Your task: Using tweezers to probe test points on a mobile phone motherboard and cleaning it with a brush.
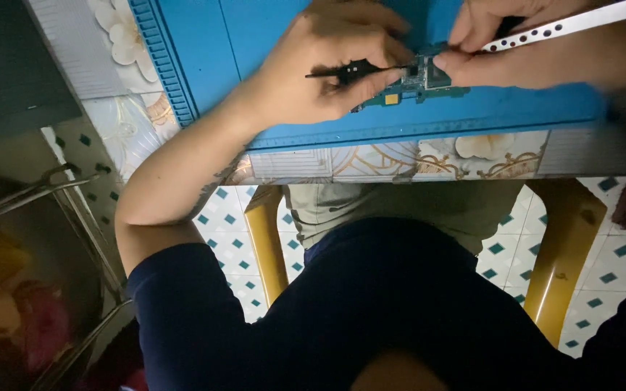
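The left hand (327,61) pinches a thin black tool (349,69) while the right hand (494,43) grips silver tweezers (552,27) at 12 o'clock over the small green circuit board (411,83), which looks light, stiff and fragile, best held by its edges.

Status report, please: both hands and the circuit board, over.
Left hand grips black tool, tip at green circuit board. Right hand pinches board's edge, holding silver tweezers. Board lies on blue mat. Nothing in the way.

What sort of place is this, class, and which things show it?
Probably a small electronics repair bench: a blue work mat on the table, a green circuit board under both hands, and a black tool in the left hand.
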